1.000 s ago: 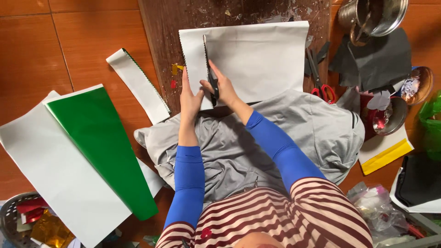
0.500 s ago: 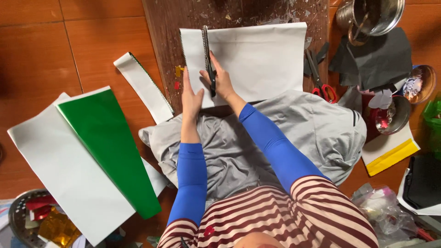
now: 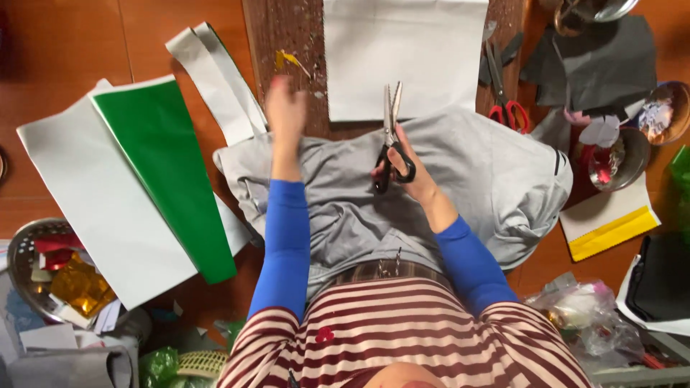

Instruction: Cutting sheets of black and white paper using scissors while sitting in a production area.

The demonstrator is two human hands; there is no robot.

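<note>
It looked like a home craft corner set up on a reddish-brown tiled floor (image 3: 65,50). A worn, paint-flecked wooden board (image 3: 287,36) served as the work surface. Left of the board lay large sheets of green and white paper (image 3: 144,165); right of it were red-handled scissors (image 3: 503,100), dark grey paper (image 3: 604,65) and small metal bowls of scraps (image 3: 618,158).

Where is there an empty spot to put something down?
The bare floor at upper left, above the green sheet, is free. So is the wooden board between the white strips and the white sheet. The right is crowded: red scissors, dark paper, bowls. The right hand holds black scissors; the left hand is empty.
</note>
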